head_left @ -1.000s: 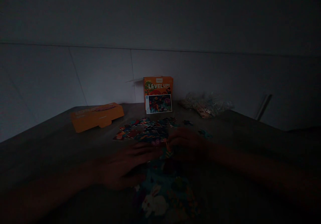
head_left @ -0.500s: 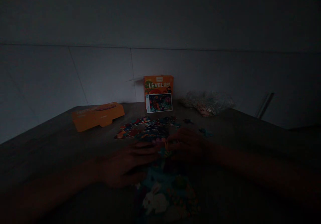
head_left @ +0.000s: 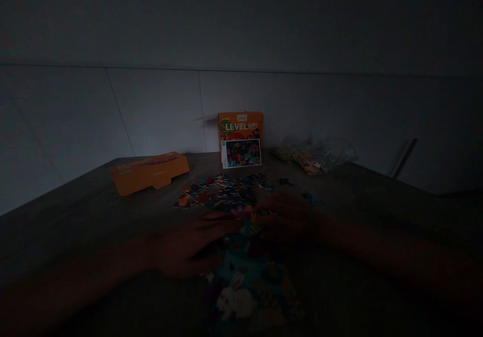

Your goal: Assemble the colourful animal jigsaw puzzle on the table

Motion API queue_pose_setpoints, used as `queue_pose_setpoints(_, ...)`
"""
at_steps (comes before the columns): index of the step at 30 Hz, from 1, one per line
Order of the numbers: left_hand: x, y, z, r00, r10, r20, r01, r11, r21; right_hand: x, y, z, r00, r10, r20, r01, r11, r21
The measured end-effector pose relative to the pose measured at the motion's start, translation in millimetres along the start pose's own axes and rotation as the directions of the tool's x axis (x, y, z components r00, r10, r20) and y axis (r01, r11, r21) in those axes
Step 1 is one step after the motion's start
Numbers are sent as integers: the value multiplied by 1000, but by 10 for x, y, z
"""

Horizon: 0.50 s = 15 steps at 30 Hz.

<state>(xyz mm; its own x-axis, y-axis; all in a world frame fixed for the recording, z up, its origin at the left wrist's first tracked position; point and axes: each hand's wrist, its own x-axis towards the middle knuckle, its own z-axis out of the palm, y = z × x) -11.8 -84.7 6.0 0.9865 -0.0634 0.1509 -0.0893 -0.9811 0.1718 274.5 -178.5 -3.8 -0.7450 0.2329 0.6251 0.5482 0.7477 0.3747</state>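
The scene is very dark. A partly joined jigsaw puzzle (head_left: pixel 237 302) with a white rabbit lies in front of me. My left hand (head_left: pixel 192 244) rests at its left edge, fingers stretched and apart over the upper pieces. From the other side, my right hand (head_left: pixel 289 219) reaches over the puzzle's upper right part, its dim fingers extended leftward and touching the pieces. Between both hands show pieces with pink round shapes (head_left: pixel 241 210) and a yellow plant. Just beyond the fingers lies a heap of loose puzzle pieces (head_left: pixel 234 193).
An orange box (head_left: pixel 241 118) stands against the wall, with a picture card (head_left: pixel 243 154) leaning on it. At the left lies an orange cardboard piece (head_left: pixel 151 173). Clear plastic bags (head_left: pixel 320 153) sit at the back right. Stray pieces (head_left: pixel 311 197) lie right of the heap.
The view has shifted slightly. My left hand's fingers have moved a little at the upper pieces; my right hand stays at almost the same spot.
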Motion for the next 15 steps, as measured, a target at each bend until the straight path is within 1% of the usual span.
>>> queue_pose_setpoints(3, 8, -4, 7, 1000, 22, -21, -22, 1000, -19, -5, 2, 12, 1000, 8, 16, -8, 1000, -10)
queue_pose_setpoints(8, 26, 14, -13, 999, 35, -27, -36, 999, -35, 21, -9, -3, 1000, -20, -2, 20, 999, -34)
queue_pose_setpoints(15, 28, 36, -36, 1000, 25, 13, -25, 1000, -18, 8, -15, -9, 1000, -22, -6, 22, 999, -44)
